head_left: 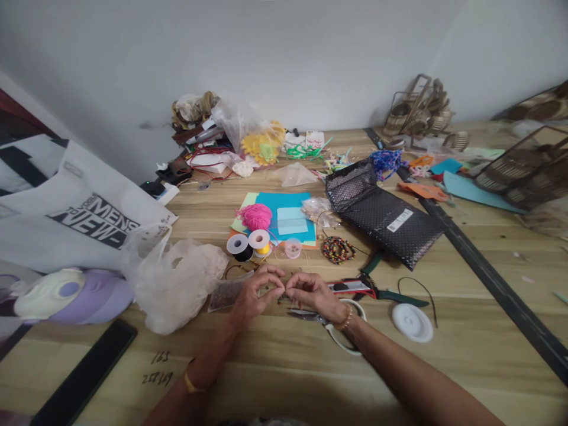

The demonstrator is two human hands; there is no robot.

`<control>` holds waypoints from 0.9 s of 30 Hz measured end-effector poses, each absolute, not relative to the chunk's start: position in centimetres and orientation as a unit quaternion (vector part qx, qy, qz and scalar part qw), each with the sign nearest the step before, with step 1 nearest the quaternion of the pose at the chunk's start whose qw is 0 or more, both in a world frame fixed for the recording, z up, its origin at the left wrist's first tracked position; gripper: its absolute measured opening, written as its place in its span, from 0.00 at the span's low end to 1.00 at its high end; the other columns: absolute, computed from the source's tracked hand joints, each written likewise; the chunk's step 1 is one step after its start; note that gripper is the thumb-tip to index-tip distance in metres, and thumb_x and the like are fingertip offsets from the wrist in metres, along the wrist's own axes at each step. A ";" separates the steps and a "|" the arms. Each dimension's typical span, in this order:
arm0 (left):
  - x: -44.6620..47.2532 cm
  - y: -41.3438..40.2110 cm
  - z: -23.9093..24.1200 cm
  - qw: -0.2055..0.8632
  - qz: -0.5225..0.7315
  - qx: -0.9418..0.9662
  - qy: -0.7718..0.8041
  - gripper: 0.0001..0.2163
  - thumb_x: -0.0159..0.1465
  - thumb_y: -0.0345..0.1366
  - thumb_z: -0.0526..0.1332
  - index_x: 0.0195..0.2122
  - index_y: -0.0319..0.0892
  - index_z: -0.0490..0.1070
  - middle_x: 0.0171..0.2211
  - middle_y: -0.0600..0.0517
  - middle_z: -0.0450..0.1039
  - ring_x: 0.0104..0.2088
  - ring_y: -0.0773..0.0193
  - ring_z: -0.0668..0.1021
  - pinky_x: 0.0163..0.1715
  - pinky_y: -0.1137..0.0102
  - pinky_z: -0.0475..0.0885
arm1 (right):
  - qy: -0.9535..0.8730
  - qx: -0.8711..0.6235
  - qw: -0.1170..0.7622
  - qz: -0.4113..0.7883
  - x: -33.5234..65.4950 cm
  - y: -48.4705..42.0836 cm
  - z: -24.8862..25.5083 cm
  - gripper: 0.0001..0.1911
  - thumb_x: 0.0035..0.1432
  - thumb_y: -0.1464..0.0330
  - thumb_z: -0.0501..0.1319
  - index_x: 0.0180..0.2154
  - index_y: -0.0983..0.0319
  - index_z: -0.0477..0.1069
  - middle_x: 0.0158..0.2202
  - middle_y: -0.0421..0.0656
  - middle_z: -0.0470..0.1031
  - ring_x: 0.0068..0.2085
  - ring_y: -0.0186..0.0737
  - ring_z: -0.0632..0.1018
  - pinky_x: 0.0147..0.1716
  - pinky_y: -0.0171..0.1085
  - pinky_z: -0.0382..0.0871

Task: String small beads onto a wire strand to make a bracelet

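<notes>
left hand [255,296] with yellow wristband [190,383], right hand [313,293] with beaded bracelet [345,320], forearms bare

Left hand [256,294] and right hand [310,291] pinched fingertip to fingertip over the wooden table [284,367], thread spools [249,243] just beyond, scissors [331,324] under the right wrist

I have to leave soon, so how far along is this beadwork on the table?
Done, it seems: one coil of strung beads lies beyond the hands. In hand: left hand and right hand meet fingertip to fingertip in a pinch; what they hold is too small to tell. Left, probably: the bead bag by the left hand holds loose beads, and thread spools stand nearby.
</notes>
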State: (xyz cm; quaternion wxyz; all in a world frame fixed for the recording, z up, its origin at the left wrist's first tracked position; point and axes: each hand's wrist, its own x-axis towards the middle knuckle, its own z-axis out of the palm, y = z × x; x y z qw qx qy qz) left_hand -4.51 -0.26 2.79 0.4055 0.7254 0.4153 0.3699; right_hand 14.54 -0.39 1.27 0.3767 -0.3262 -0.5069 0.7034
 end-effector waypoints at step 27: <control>-4.2 1.1 0.3 0.063 0.210 0.835 0.504 0.10 0.65 0.29 0.55 0.39 0.42 0.76 0.35 0.47 0.69 0.42 0.55 0.68 0.44 0.61 0.67 | -0.491 -0.416 0.436 0.629 14.4 0.1 0.7 0.21 0.50 0.51 0.65 0.28 0.62 0.67 0.18 0.36 0.68 0.18 0.29 0.65 0.18 0.29 0.60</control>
